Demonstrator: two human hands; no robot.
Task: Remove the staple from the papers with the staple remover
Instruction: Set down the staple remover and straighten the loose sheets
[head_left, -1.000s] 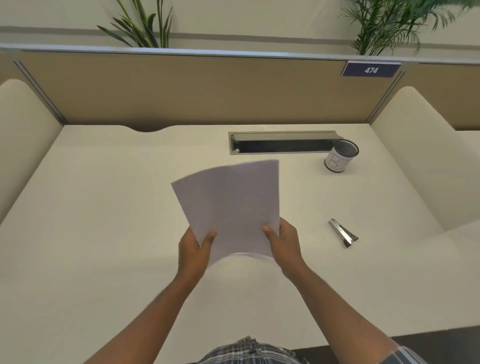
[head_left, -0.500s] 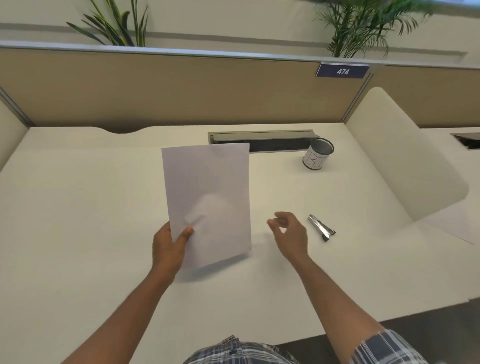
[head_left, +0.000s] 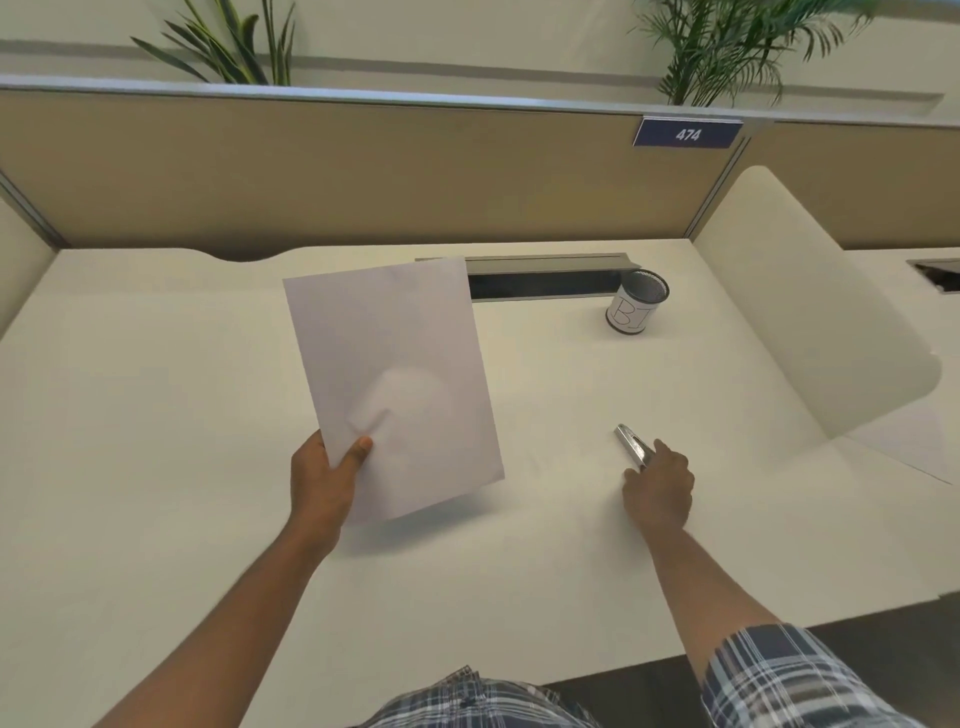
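Head view, read across with the papers (head_left: 395, 384) as the landmark: to their left lies only bare white desk (head_left: 156, 415), bounded at the back by a tan partition (head_left: 311, 171) with a green plant (head_left: 228, 47) rising behind it. At the papers' lower left corner the left hand (head_left: 324, 480) pinches them, thumb on the upper face and the other fingers hidden underneath, holding the sheets lifted off the desk so that a shadow falls below their near edge. The papers tilt slightly, their top edge toward the partition, and their far right corner overlaps the near end of a grey cable slot (head_left: 545, 278) set into the desk. No staple can be made out on the sheets. Right of the papers, well apart from them and level with their lower half, the staple remover (head_left: 631, 447) lies flat on the desk, a small silvery piece angled toward the far left. The right hand (head_left: 660, 488) is on its near end, fingers curled down over it; whether they have closed around it cannot be told. Farther right of the papers and up near the slot's end stands a mesh cup (head_left: 636, 309) with a white label. Above it on the partition hangs a blue plate (head_left: 687, 134) reading 474, and a second plant (head_left: 727, 47) rises behind.
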